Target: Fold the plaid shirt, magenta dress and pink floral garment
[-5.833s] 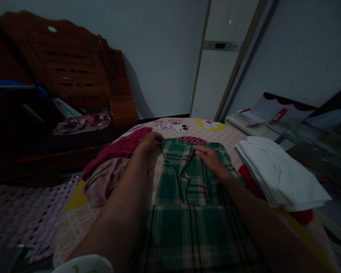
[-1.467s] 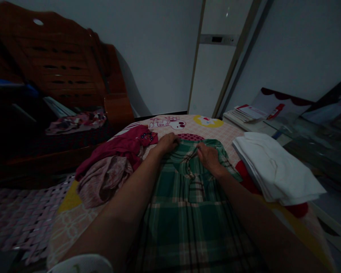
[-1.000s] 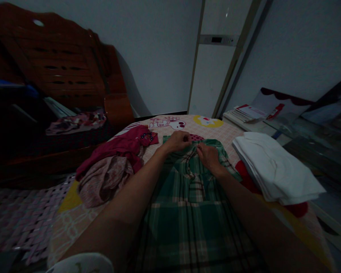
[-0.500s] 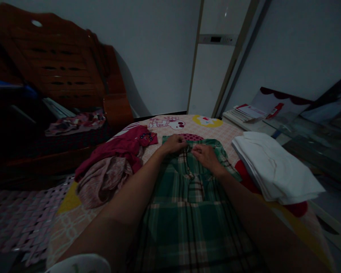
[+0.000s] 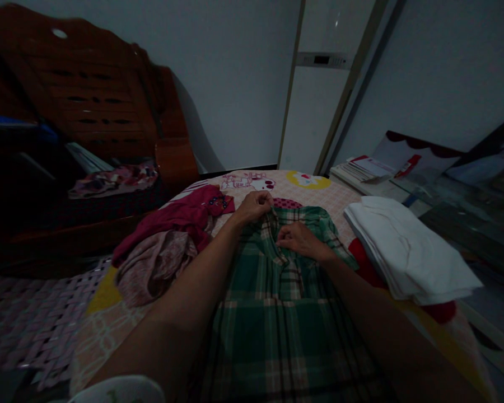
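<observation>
A green plaid shirt (image 5: 273,336) lies spread out in front of me, its neck end away from me and its front placket partly parted. At the top of the placket, my left hand (image 5: 255,207) pinches the fabric edge and lifts it a little. Lower down and to the right, my right hand (image 5: 299,239) is closed, with its fingertips against the placket's edge. What exactly sits between those fingertips is too small to make out. Both forearms reach over the shirt from the near side.
Under the shirt is a patterned pink bed cover (image 5: 252,180). Left of it lie a crumpled magenta garment (image 5: 168,221) and a pinkish patterned cloth (image 5: 155,268). Folded white cloth (image 5: 407,246) sits at the right, near a glass-topped table (image 5: 453,207). A wooden chair (image 5: 92,101) stands at the back left.
My left hand has moved slightly up and left, pulling the placket edge with it. My right hand has come down toward me along the placket, and the gap between the hands has grown.
</observation>
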`<move>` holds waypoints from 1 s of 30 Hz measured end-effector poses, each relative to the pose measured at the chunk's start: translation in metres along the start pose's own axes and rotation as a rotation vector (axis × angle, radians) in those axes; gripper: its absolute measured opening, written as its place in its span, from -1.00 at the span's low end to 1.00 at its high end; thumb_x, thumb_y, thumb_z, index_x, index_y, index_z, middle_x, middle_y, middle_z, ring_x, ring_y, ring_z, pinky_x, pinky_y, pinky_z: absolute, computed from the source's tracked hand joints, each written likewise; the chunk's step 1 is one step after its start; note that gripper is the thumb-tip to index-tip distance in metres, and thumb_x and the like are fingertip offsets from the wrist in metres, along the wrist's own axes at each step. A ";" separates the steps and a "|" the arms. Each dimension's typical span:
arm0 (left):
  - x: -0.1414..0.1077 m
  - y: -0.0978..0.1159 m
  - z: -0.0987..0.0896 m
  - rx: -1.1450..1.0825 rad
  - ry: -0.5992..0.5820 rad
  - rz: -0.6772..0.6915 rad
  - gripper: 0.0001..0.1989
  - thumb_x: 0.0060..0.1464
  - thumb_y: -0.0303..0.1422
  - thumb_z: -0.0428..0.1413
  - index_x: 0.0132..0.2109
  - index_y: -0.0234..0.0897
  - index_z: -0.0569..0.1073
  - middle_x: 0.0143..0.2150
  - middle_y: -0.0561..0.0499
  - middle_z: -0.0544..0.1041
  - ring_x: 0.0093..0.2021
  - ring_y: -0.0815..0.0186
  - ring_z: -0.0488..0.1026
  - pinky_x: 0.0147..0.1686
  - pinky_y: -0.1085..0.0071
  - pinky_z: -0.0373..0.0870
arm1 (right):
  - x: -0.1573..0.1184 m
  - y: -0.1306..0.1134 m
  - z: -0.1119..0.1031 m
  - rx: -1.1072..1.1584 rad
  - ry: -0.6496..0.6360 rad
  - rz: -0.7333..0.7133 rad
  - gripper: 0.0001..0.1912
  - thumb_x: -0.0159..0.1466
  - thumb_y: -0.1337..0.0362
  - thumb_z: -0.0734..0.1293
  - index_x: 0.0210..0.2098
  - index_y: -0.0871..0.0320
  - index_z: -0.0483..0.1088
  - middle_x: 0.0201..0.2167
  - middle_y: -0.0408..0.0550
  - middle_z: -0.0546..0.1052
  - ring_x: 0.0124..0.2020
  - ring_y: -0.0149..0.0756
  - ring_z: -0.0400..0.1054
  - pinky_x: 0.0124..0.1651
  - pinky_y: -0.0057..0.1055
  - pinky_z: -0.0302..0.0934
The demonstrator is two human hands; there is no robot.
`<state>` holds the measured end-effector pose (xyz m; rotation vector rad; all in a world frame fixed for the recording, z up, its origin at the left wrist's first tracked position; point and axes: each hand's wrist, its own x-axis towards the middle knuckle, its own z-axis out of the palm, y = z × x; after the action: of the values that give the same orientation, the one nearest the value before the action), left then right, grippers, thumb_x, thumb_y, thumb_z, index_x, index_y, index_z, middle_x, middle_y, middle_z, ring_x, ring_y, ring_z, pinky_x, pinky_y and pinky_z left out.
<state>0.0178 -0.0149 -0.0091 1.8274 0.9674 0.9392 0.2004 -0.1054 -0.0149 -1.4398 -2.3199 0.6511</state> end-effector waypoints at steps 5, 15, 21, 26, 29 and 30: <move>0.000 -0.005 -0.004 -0.009 -0.046 -0.008 -0.89 -0.19 -0.48 0.05 -0.39 -0.29 0.37 -0.64 0.19 0.33 -0.68 0.48 0.24 -0.66 0.58 0.12 | 0.000 -0.001 0.001 -0.007 0.014 0.027 -0.89 0.14 0.43 0.34 -0.38 0.24 0.54 -0.51 -0.12 0.52 -0.45 -0.38 0.36 -0.39 -0.50 0.08; -0.008 0.005 -0.017 -0.165 -0.088 -0.073 -0.82 -0.07 -0.38 0.10 -0.56 -0.29 0.30 -0.71 0.15 0.29 -0.71 0.47 0.23 -0.67 0.55 0.13 | 0.002 0.002 0.007 0.120 0.135 0.082 -0.74 0.30 0.31 0.28 -0.09 0.25 0.52 -0.34 -0.02 0.60 -0.35 -0.31 0.44 -0.27 -0.43 0.23; -0.006 0.004 -0.014 -0.183 -0.076 -0.084 -0.78 -0.11 -0.32 0.12 -0.59 -0.30 0.31 -0.72 0.15 0.29 -0.72 0.49 0.23 -0.68 0.57 0.11 | 0.006 0.010 0.011 0.107 0.220 0.117 -0.75 0.29 0.31 0.32 -0.06 0.22 0.51 -0.26 0.00 0.61 -0.24 -0.26 0.47 -0.19 -0.38 0.27; -0.005 0.003 -0.012 -0.126 -0.110 -0.098 -0.79 -0.08 -0.28 0.11 -0.55 -0.31 0.36 -0.73 0.12 0.34 -0.73 0.45 0.27 -0.70 0.55 0.13 | 0.007 0.011 0.012 -0.037 0.190 0.094 -0.77 0.27 0.26 0.35 -0.12 0.22 0.53 -0.17 0.06 0.61 -0.16 -0.21 0.47 -0.11 -0.36 0.24; -0.005 0.002 -0.011 -0.146 -0.086 -0.101 -0.79 -0.08 -0.29 0.12 -0.55 -0.31 0.36 -0.73 0.12 0.33 -0.72 0.44 0.29 -0.69 0.56 0.14 | 0.007 0.007 0.014 -0.130 0.170 0.066 -0.77 0.26 0.23 0.36 -0.15 0.20 0.53 -0.22 0.04 0.61 -0.19 -0.20 0.46 -0.14 -0.37 0.20; -0.005 0.001 -0.011 -0.160 -0.076 -0.098 -0.79 -0.09 -0.29 0.12 -0.56 -0.31 0.35 -0.73 0.13 0.33 -0.72 0.44 0.30 -0.69 0.56 0.15 | 0.007 0.006 0.014 -0.143 0.166 0.072 -0.80 0.25 0.24 0.36 -0.19 0.20 0.54 -0.26 0.02 0.61 -0.22 -0.22 0.45 -0.17 -0.38 0.18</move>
<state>0.0068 -0.0158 -0.0053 1.6544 0.9004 0.8559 0.1947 -0.0994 -0.0297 -1.5824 -2.2332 0.3744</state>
